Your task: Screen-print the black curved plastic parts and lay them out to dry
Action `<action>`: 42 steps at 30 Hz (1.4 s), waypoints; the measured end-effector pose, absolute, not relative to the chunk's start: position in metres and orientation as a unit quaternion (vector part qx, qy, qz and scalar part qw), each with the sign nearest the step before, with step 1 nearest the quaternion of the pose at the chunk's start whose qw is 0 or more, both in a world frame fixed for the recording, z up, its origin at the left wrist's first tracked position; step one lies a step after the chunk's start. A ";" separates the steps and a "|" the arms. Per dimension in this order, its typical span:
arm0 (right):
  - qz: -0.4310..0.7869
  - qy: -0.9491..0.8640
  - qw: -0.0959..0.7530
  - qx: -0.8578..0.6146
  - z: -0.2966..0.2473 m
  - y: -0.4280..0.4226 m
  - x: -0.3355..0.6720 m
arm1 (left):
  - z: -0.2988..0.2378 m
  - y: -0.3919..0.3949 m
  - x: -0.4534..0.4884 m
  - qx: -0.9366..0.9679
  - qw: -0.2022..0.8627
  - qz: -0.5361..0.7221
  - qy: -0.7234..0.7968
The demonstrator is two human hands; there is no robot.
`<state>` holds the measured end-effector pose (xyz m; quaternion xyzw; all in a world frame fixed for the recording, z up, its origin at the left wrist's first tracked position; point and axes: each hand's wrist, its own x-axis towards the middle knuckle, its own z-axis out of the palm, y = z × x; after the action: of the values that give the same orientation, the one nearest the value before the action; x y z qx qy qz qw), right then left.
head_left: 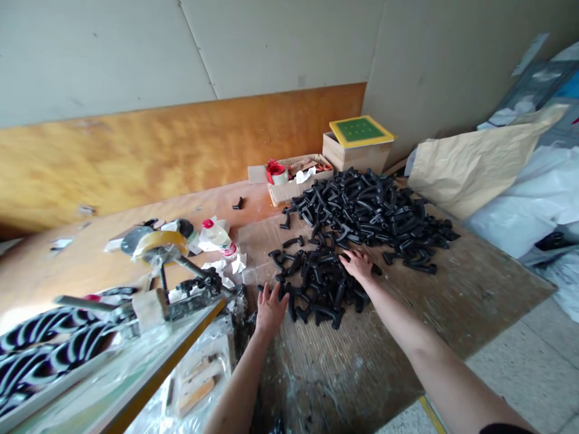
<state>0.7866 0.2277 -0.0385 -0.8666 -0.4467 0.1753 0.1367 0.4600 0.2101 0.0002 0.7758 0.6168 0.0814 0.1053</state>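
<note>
Many black curved plastic parts, like short bent handles, lie in a big heap (371, 211) and a smaller pile (325, 283) nearer to me. At the left edge of the smaller pile is my left hand (270, 310), palm down with its fingers spread, next to a black part. My right hand (357, 266) reaches over the right side of that pile, fingers stretched out over the parts. Nothing shows lifted in either hand; whether the fingertips press on parts is hard to see.
Left of me stands a clamp fixture with a yellow tape roll (161, 245) and a framed board (167, 349). A red-capped bottle (219, 237) is behind it. At the back are a shallow carton (283, 193) and a box (357, 155). Paper and plastic bags (488, 160) flank the right.
</note>
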 end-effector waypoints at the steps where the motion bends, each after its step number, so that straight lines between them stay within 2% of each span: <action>1: 0.172 -0.454 0.137 -0.863 -0.040 0.229 0.778 | -0.003 0.216 0.465 0.776 0.111 0.074 0.616; 6: 0.179 -0.502 0.147 -0.833 -0.035 0.217 0.741 | -0.018 0.216 0.478 0.794 0.139 0.085 0.586; 12: 0.208 -0.574 0.144 -0.779 -0.026 0.187 0.683 | -0.027 0.173 0.458 0.832 0.134 0.115 0.525; 17: 0.225 -0.606 0.195 -0.738 -0.032 0.151 0.638 | -0.015 0.124 0.442 0.837 0.156 0.080 0.519; 21: 0.229 -0.686 0.191 -0.664 -0.023 0.127 0.632 | 0.002 0.092 0.428 0.818 0.192 0.075 0.536; 25: 0.147 -0.721 0.162 -0.657 0.005 0.115 0.646 | 0.028 0.053 0.399 0.784 0.250 0.143 0.549; 28: 0.137 -0.692 0.177 -0.686 0.025 0.116 0.663 | 0.048 0.024 0.354 0.707 0.278 0.223 0.611; 31: 0.195 -0.640 0.255 -0.698 0.033 0.123 0.676 | 0.058 -0.003 0.278 0.560 0.248 0.256 0.747; 36: 0.450 -0.437 0.424 -0.653 0.035 0.119 0.647 | 0.046 -0.059 0.108 0.305 0.142 0.178 0.925; 39: 0.539 -0.398 0.455 -0.586 0.038 0.106 0.586 | 0.027 -0.084 0.026 0.244 0.137 0.131 0.951; 42: 0.562 -0.422 0.448 -0.553 0.041 0.102 0.505 | 0.005 -0.092 -0.024 0.245 0.144 0.097 0.954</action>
<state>0.5049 0.1016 0.0411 -0.5533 -0.4216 0.5619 0.4475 -0.0236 -0.0916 0.0047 0.2447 0.9539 0.0971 0.1440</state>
